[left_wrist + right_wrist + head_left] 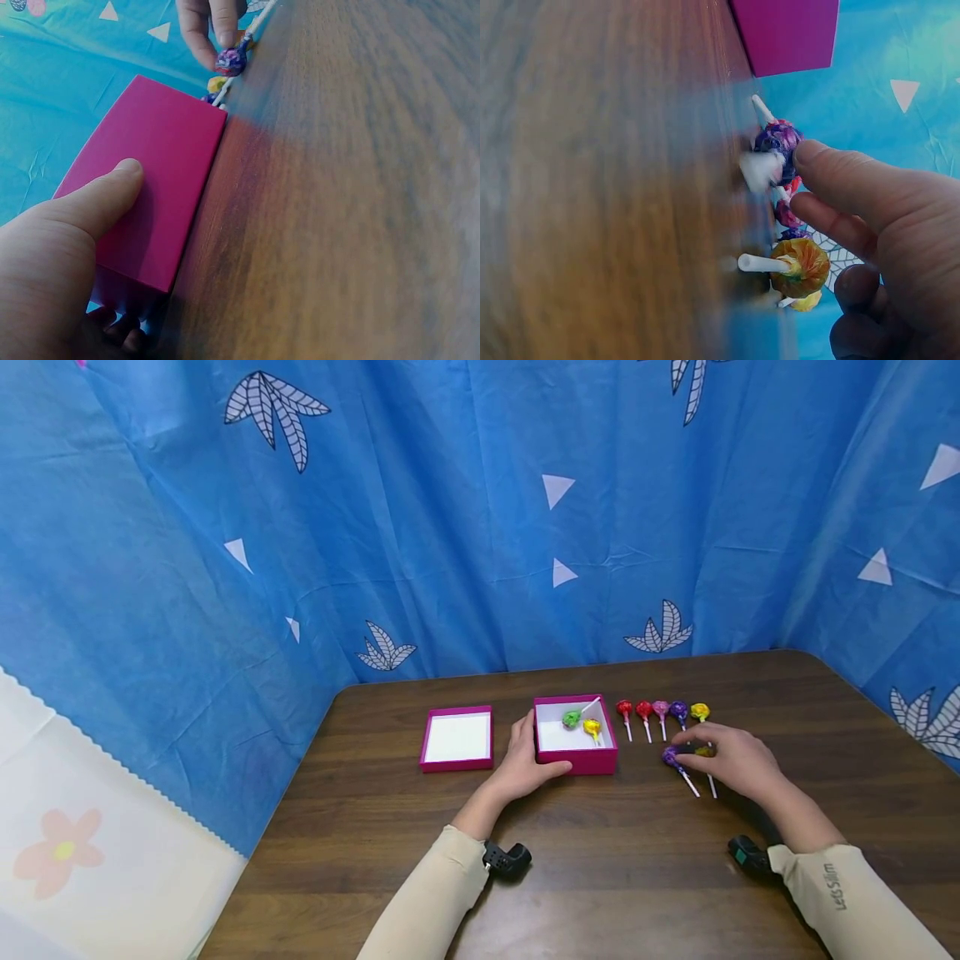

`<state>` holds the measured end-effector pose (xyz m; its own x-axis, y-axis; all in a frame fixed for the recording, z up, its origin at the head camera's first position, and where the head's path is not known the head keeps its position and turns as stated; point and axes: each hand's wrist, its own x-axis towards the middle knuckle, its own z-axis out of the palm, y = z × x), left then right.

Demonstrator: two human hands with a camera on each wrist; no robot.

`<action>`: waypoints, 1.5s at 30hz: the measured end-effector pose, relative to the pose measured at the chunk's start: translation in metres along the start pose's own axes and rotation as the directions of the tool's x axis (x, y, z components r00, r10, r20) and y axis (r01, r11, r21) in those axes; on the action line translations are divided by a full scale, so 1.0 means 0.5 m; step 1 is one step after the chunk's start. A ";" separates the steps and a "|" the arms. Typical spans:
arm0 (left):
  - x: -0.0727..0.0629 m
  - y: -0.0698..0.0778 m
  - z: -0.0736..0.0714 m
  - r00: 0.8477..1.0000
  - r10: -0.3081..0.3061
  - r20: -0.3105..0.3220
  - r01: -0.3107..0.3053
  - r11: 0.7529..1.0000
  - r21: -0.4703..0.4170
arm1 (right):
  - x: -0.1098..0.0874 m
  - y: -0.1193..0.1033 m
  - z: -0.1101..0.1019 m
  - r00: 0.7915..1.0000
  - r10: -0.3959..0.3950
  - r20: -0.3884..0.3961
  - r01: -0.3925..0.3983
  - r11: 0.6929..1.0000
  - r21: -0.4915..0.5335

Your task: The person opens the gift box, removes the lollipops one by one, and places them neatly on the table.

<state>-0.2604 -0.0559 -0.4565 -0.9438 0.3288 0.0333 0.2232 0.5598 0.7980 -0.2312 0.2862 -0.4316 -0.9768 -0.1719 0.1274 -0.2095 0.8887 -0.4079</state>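
Note:
An open magenta box (577, 762) with a white inside stands mid-table, holding a green lollipop (572, 719) and a yellow lollipop (592, 727). My left hand (521, 766) holds its near left corner, the thumb along the front wall and the fingers along the left side. To the right, my right hand (738, 762) pinches a purple lollipop (670, 756) by its wrapped head between thumb and finger; the white stick slants toward me. Just beneath that hand is a dark yellow lollipop (801, 268), partly covered in the head view.
A magenta lid (457, 737), white side up, lies left of the box. Behind the right hand is a row of lollipops: two red, including one (643, 709), a pink one (660, 708), a purple one (678, 710) and a yellow one (700, 712). A blue curtain (465, 527) hangs behind the table.

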 end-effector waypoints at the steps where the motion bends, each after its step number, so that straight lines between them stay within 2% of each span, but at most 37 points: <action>1: 0.000 0.000 0.000 1.000 0.000 0.001 0.000 1.000 0.001 | 0.000 -0.001 -0.001 1.000 -0.001 0.005 0.001 1.000 0.000; 7: 0.000 0.002 -0.001 1.000 0.003 0.006 -0.003 1.000 -0.003 | -0.002 -0.004 0.001 0.998 -0.051 0.028 0.051 0.999 -0.008; 12: 0.000 0.002 0.001 1.000 0.004 0.001 -0.004 1.000 -0.006 | -0.001 -0.005 0.006 0.995 -0.096 0.011 0.096 0.995 -0.015; 21: -0.001 0.000 0.002 1.000 0.000 0.002 0.000 1.000 -0.011 | 0.001 -0.001 0.004 1.000 0.011 -0.018 -0.012 0.999 -0.042; 32: 0.003 -0.002 0.002 1.000 0.002 -0.003 -0.002 1.000 -0.003 | 0.002 0.008 -0.005 0.999 0.028 -0.021 -0.029 0.997 -0.070; 45: 0.003 -0.003 0.002 1.000 0.006 0.003 -0.006 1.000 0.005 | 0.000 0.010 -0.005 0.999 0.040 0.003 -0.040 0.999 -0.029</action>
<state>-0.2620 -0.0554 -0.4585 -0.9418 0.3342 0.0364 0.2301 0.5619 0.7945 -0.2323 0.2916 -0.4313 -0.9845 -0.1373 0.1087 -0.1691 0.9068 -0.3862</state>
